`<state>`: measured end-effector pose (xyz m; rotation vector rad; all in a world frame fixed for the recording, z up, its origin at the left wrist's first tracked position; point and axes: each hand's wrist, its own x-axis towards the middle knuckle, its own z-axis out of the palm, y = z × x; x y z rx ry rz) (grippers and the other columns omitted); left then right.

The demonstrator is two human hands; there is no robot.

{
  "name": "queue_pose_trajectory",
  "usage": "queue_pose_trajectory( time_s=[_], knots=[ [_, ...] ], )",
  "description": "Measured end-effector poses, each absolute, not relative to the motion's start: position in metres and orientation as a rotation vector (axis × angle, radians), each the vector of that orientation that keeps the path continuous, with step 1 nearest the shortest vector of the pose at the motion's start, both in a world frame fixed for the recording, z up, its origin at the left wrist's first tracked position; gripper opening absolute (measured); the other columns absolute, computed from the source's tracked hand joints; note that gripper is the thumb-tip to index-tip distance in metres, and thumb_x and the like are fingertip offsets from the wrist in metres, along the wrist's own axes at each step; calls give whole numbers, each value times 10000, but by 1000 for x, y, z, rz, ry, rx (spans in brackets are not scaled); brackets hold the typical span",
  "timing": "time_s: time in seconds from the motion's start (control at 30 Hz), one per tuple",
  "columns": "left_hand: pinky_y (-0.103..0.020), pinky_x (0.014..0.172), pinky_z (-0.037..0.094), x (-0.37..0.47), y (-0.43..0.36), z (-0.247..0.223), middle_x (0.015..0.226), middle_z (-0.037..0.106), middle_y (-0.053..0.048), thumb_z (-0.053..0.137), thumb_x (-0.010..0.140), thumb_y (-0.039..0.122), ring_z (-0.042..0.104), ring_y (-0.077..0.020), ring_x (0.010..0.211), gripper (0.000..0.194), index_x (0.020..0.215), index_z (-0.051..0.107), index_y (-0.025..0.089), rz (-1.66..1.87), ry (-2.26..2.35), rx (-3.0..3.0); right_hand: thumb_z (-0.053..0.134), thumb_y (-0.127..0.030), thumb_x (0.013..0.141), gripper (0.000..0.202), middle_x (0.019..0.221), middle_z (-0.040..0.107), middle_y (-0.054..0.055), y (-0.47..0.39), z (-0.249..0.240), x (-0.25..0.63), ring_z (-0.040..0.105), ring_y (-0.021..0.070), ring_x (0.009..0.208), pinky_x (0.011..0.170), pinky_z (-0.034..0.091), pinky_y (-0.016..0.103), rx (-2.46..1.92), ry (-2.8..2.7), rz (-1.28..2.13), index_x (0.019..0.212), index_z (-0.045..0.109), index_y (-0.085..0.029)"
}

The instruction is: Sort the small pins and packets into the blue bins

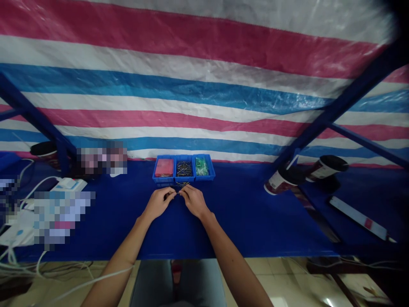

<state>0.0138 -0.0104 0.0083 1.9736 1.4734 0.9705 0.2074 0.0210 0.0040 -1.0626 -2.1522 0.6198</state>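
Observation:
Three small blue bins stand side by side at the back of the blue table. The left bin (164, 168) holds flat pink pieces, the middle bin (184, 169) holds many thin dark and brassy pieces, and the right bin (204, 167) holds green and clear pieces. A few brassy pieces (182, 184) lie just in front of the middle bin. My left hand (160, 200) and my right hand (193, 199) nearly meet in front of the bins, fingertips pinched. Between them is a tiny thin item, too small to name.
On the blue table (255, 226), dark-lidded cups (278, 181) stand at the right, beyond a blue frame post. A power strip (359, 217) lies farther right. White cables and a white adapter (68, 184) are at the left. Striped sheeting hangs behind.

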Motion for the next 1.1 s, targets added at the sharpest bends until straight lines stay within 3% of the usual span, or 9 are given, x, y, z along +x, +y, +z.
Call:
queue_pose_trajectory(
  time_s=[0.17,0.4,0.77,1.1],
  knots=[
    [-232,673,447,14,-10,9,747,703,-3,528,952,353,635,-147,672,231,892,684,192,972,1477,1974,575,-263,956,129,971,663,24,20,6,208,633,164,844,744,444,254,-1021,-2116,672,1075,617,-234],
    [-236,672,453,14,-10,10,755,708,-7,532,950,356,641,-151,672,230,897,688,195,965,1476,1979,509,-174,966,116,957,648,23,20,7,208,623,161,842,777,442,255,-992,-2131,653,970,612,-228],
    [-234,678,450,15,-10,9,757,709,-5,534,946,361,637,-149,675,231,899,690,197,971,1479,1978,487,-228,1005,143,990,653,32,21,7,208,627,156,872,780,433,251,-1050,-2162,621,957,621,-218],
    [-242,697,466,14,-10,8,763,718,-11,538,947,361,651,-157,684,235,895,692,192,998,1467,1971,401,-321,1043,318,829,644,27,21,6,208,596,150,723,659,365,252,-1158,-2179,506,818,595,-209]
  ],
)
